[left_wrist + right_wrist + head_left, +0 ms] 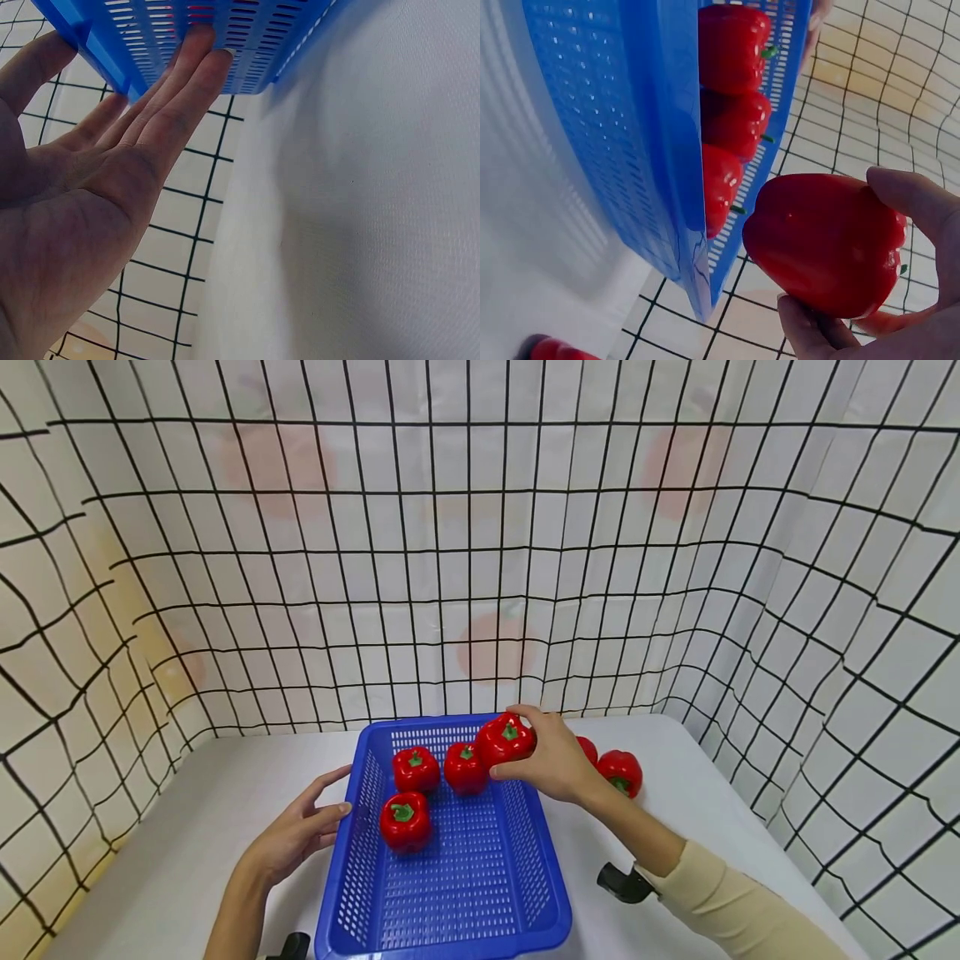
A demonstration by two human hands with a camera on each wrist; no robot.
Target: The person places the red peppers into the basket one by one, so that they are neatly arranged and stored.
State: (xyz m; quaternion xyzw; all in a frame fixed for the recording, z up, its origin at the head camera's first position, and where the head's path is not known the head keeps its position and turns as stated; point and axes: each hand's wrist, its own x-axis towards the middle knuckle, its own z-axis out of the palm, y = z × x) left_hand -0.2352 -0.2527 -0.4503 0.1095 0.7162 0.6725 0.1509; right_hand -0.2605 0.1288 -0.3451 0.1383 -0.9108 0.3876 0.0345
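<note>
Now the right hand (553, 758) grips a pepper (498, 743) at the basket (457, 885)'s far-right corner, left hand (295, 833) loose-fingered against the left edge.

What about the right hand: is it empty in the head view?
No, the right hand grips a red bell pepper.

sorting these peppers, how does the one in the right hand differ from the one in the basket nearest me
The held pepper is gripped by the right hand; the near pepper is untouched.
The held pepper is lifted by the basket's right side; the near pepper rests inside, toward the left.
Both are glossy red with green stems.
</note>
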